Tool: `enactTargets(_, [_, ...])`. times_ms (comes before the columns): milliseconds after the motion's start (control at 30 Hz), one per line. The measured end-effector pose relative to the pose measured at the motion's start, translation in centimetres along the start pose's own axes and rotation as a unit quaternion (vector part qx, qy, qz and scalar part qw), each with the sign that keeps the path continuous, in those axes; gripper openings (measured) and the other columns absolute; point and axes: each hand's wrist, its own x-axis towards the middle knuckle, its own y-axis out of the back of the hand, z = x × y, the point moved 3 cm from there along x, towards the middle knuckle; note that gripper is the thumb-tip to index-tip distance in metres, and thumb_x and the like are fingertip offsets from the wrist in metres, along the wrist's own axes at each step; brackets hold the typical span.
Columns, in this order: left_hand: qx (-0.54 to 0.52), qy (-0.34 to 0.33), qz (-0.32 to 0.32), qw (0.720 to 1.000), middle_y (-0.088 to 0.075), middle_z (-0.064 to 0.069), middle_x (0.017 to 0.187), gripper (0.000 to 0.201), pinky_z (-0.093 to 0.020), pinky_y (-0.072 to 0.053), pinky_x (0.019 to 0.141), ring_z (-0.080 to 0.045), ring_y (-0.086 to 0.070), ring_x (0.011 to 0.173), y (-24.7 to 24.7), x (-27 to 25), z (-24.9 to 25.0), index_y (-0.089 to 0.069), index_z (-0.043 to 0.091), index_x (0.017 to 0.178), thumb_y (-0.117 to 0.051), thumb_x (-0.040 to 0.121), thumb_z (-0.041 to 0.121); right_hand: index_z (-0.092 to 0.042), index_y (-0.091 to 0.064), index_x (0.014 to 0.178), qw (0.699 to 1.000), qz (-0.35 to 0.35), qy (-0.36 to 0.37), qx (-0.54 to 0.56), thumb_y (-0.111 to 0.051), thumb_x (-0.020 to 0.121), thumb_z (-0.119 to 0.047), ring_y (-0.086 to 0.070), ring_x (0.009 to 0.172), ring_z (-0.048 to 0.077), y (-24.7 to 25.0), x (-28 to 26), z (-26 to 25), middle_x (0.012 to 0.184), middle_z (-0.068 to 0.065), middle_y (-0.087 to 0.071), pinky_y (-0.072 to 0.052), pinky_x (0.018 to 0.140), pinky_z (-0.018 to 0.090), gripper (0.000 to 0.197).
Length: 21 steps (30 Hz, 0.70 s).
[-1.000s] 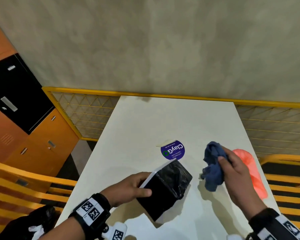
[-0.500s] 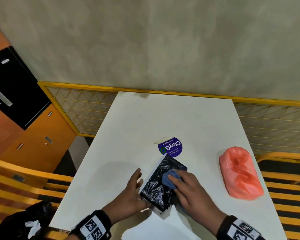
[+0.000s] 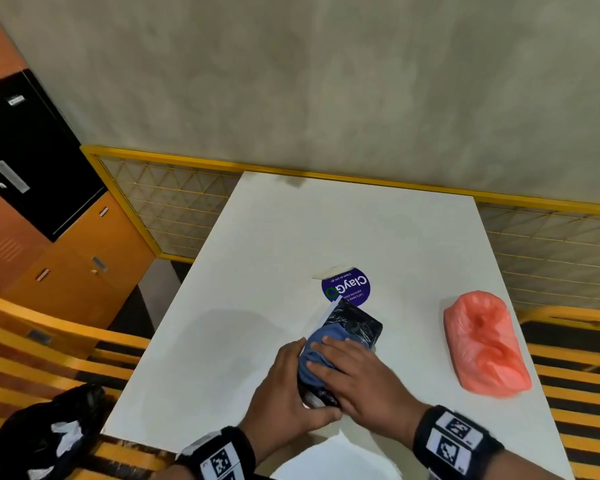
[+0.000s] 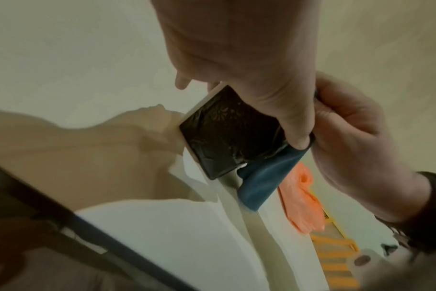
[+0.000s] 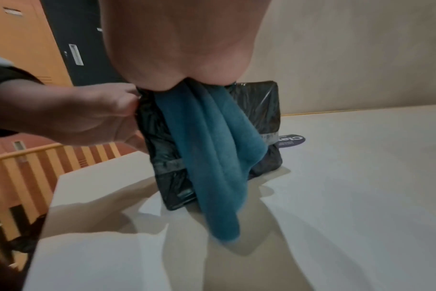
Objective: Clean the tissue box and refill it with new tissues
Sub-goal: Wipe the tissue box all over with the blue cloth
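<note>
The black tissue box (image 3: pixel 355 323) stands tilted on the white table (image 3: pixel 274 237), just at 6 o'clock of a round purple sticker (image 3: pixel 347 289). The left hand (image 3: pixel 284 393) grips its near-left edge, thumb and fingers curled round it. The right hand (image 3: pixel 357 379) presses a blue cloth (image 3: pixel 317 351) flat-fingered against the box's face; both hands hide the box's lower half. A crumpled pink bag (image 3: pixel 482 344) lies well apart at 3 o'clock.
</note>
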Motion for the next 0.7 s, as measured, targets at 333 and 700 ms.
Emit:
enactTargets(333, [-0.080,0.076,-0.181,0.977,-0.068,0.022,0.131,0.081,-0.024,-0.047,0.103,0.002,-0.061,0.124,1.2,2.6,-2.6,-0.050,0.038,0.142,-0.092,0.074,0.023,-0.023,-0.051,0.135,1.000,0.004,0.006,0.025,-0.049,0.089,-0.019,-0.043,0.135,0.027,0.3,0.2,2.8,0.144,0.004,-0.049,-0.035,0.109,0.045,0.046])
enactTargets(700, [-0.077,0.056,-0.182,0.979,-0.069,0.020,0.130,0.073,-0.021,-0.048,0.101,0.001,-0.062,0.123,0.9,3.0,-3.7,-0.053,0.034,0.140,-0.088,0.079,0.016,-0.019,-0.053,0.133,0.996,0.056,-0.059,0.035,-0.044,0.093,-0.021,-0.043,0.134,0.027,-0.3,0.4,0.5,0.143,0.008,-0.050,-0.043,0.103,0.049,0.041])
